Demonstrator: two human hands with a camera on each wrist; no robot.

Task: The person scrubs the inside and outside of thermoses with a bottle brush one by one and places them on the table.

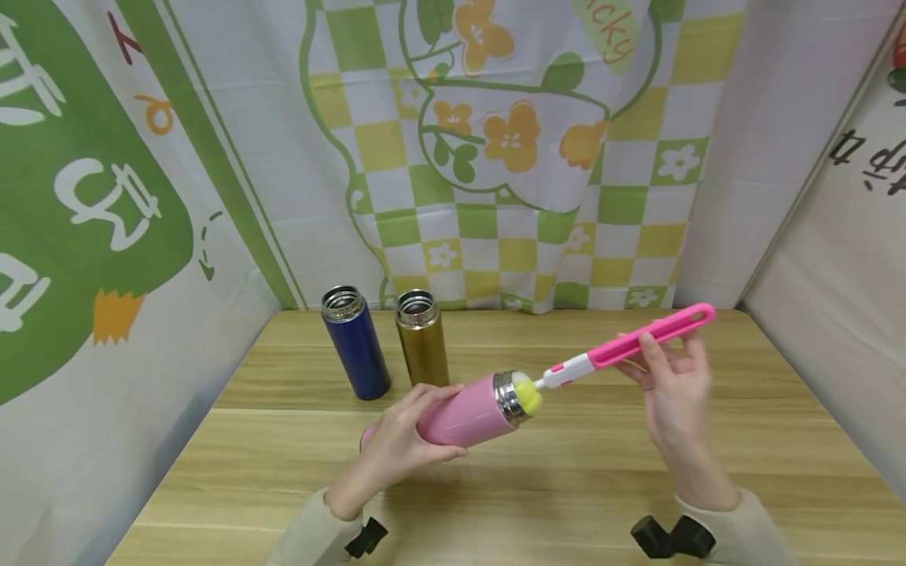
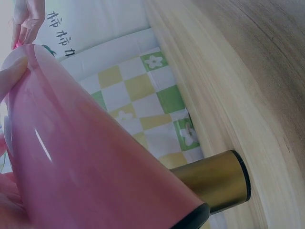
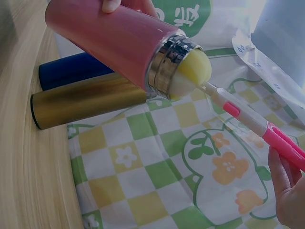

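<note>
My left hand (image 1: pixel 403 432) grips a pink bottle (image 1: pixel 467 417) round its body and holds it tilted, its steel mouth up and to the right. A bottle brush (image 1: pixel 637 338) with a pink and white handle is pinched between the thumb and fingers of my right hand (image 1: pixel 675 385). The brush's yellow and white sponge head (image 3: pixel 193 71) sits at the bottle's mouth, partly inside and partly bulging out. In the left wrist view the pink bottle (image 2: pixel 95 152) fills much of the picture, with its dark base toward the lower right.
A blue bottle (image 1: pixel 356 346) and a gold bottle (image 1: pixel 422 342), both uncapped, stand upright behind the left hand on the wooden table (image 1: pixel 283 472). A patterned curtain (image 1: pixel 495 236) hangs along the table's back edge, with printed cloth at both sides.
</note>
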